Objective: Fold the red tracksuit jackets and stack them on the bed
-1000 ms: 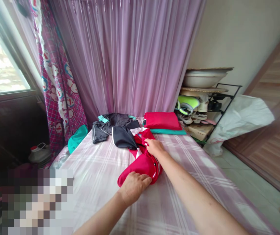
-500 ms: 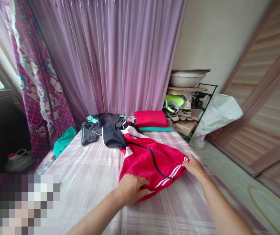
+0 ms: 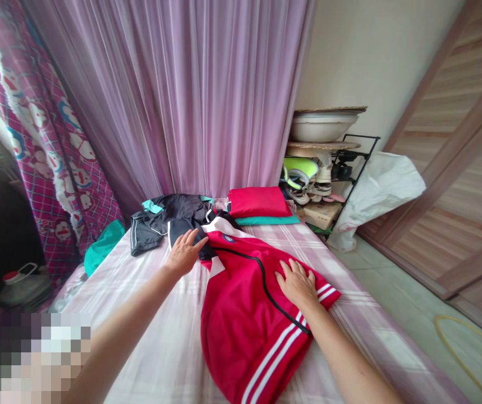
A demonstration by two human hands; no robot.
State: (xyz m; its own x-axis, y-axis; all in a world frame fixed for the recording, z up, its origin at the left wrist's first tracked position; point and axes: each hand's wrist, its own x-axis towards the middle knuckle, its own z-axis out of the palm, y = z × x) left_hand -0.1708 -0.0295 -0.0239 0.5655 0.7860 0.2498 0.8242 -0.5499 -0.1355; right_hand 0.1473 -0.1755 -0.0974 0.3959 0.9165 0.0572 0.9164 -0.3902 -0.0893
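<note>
A red track jacket (image 3: 241, 331) with white stripes and black zip piping lies spread on the pink plaid bedsheet (image 3: 169, 348), running off the bottom of the view. My right hand (image 3: 297, 283) rests flat on the jacket, near its striped edge, gripping nothing. My left hand (image 3: 185, 253) hovers or rests with spread fingers just beside the jacket's white-trimmed collar, over a dark garment (image 3: 177, 216). It holds nothing.
A folded red cloth (image 3: 258, 202) sits on a folded teal cloth (image 3: 266, 220) at the bed's far end. A teal cloth (image 3: 104, 244) lies at the left edge. A rack (image 3: 329, 168) holding a basin and shoes stands beyond the bed, beside a white sack (image 3: 379, 193).
The jacket now lies spread further toward me. My right hand has moved left onto it, and my left hand has moved away from its lower edge toward the collar.
</note>
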